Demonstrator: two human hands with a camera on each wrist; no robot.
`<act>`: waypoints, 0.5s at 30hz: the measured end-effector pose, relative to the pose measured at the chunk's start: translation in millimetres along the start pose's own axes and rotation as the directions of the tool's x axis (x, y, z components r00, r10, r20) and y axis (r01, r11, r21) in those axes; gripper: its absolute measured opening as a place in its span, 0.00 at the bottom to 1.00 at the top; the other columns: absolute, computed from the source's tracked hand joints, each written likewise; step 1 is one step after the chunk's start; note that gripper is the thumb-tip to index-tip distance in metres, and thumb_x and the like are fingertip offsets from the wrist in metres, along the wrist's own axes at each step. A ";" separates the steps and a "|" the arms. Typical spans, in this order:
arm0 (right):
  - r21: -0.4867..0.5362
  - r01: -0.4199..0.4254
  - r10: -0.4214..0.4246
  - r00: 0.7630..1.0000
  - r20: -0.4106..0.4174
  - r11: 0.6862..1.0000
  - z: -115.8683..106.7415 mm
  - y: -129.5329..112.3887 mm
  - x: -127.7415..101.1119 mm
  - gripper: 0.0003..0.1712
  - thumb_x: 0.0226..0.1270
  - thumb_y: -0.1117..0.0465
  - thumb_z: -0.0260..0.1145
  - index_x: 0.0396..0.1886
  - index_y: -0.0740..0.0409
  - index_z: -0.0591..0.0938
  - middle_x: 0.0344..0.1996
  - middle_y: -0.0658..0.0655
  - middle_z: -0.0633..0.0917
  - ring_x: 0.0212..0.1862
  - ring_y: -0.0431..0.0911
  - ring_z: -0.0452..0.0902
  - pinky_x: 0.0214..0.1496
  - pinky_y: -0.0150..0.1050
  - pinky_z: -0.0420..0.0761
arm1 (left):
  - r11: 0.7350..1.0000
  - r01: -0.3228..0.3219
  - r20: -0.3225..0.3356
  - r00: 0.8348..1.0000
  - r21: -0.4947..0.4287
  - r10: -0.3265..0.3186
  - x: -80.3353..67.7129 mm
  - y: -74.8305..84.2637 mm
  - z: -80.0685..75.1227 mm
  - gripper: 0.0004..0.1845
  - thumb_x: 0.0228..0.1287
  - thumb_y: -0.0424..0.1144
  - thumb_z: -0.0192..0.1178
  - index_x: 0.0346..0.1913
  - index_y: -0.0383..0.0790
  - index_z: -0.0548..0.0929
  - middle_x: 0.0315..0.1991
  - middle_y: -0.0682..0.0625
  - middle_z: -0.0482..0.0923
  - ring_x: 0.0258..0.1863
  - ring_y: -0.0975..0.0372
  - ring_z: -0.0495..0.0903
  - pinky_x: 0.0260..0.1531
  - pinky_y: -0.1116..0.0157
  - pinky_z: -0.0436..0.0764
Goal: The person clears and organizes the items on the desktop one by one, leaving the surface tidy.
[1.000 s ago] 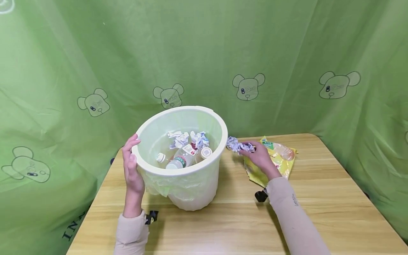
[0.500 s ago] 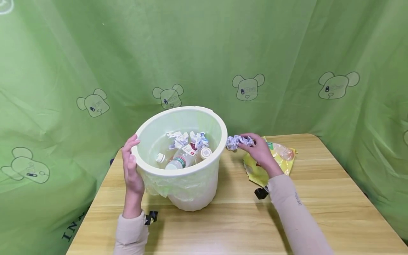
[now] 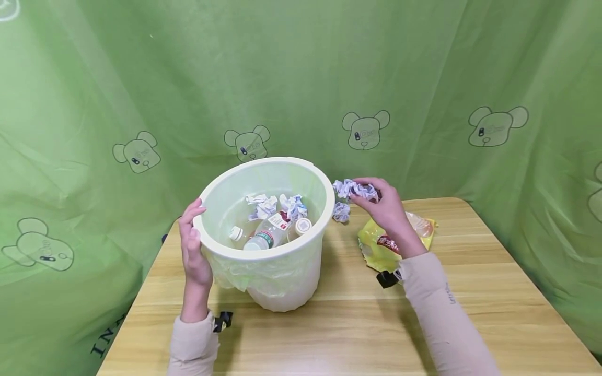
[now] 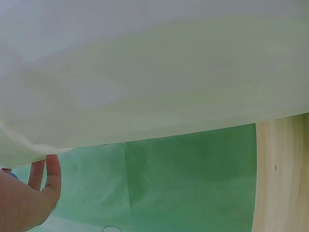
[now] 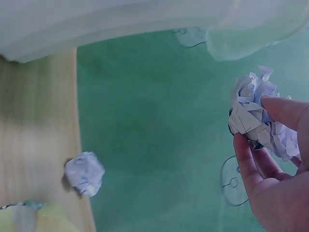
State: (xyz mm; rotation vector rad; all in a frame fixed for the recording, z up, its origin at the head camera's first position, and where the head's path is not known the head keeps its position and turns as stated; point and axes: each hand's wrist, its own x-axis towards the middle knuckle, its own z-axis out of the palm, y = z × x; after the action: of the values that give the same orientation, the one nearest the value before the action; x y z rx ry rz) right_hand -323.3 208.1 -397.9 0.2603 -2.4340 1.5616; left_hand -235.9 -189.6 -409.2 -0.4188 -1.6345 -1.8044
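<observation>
A white trash bin (image 3: 288, 284) with a thin pale green liner (image 3: 226, 269) stands on the wooden table, its mouth facing me. My left hand (image 3: 195, 250) rests on the left side of its rim with fingers extended; in the left wrist view the fingertips (image 4: 54, 164) touch under the rim. To the right of the rim, my right hand (image 3: 383, 206) pinches crumpled paper (image 5: 256, 111) between thumb and fingers, above the tabletop. Another crumpled paper ball (image 3: 341, 212) lies on the table below it. Inside the bin are plastic bottles (image 3: 273, 230) and crumpled papers (image 3: 293, 207).
A yellow snack wrapper (image 3: 376, 250) lies on the table (image 3: 479, 292) under my right wrist, with a clear plastic piece (image 3: 420, 224) on it. Green curtain (image 3: 301, 78) with bear-head prints hangs behind and on both sides.
My right hand has lifted crumpled paper up off the table near the rim, uncovering a second paper ball below. My left hand and the trash bin stay put.
</observation>
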 end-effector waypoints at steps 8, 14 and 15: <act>0.083 0.031 -0.031 1.000 -0.004 0.996 -4.2 -30.3 -3.2 0.29 0.67 0.59 0.73 0.68 0.52 0.80 0.60 0.63 0.77 0.54 0.52 0.77 0.47 0.26 0.85 | 1.000 -0.001 0.004 1.000 -0.008 0.001 0.2 0.0 0.2 0.27 0.73 0.50 0.41 0.63 0.34 0.73 0.76 0.45 0.61 0.76 0.48 0.59 0.73 0.55 0.68; 0.099 0.064 -0.063 0.998 -0.016 0.993 -7.9 -51.8 -2.4 0.29 0.67 0.61 0.73 0.67 0.52 0.80 0.59 0.61 0.77 0.54 0.48 0.77 0.49 0.26 0.84 | 1.000 -0.005 0.004 1.000 -0.006 0.005 0.1 0.1 0.3 0.27 0.73 0.50 0.41 0.63 0.34 0.73 0.76 0.45 0.61 0.76 0.48 0.59 0.73 0.55 0.68; 0.105 0.069 -0.067 0.998 -0.017 0.992 -8.6 -55.1 -2.1 0.28 0.67 0.61 0.73 0.67 0.52 0.80 0.59 0.61 0.77 0.54 0.48 0.77 0.50 0.26 0.84 | 1.000 -0.005 0.004 1.000 -0.006 0.005 0.2 0.1 0.3 0.27 0.73 0.50 0.41 0.63 0.34 0.73 0.76 0.45 0.61 0.76 0.48 0.59 0.73 0.56 0.68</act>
State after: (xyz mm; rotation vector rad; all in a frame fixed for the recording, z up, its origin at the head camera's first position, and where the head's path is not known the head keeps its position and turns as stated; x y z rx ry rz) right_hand -305.2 193.2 -347.3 0.3466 -2.3103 1.6595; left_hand -236.0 -189.3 -409.0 -0.4295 -1.6294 -1.8066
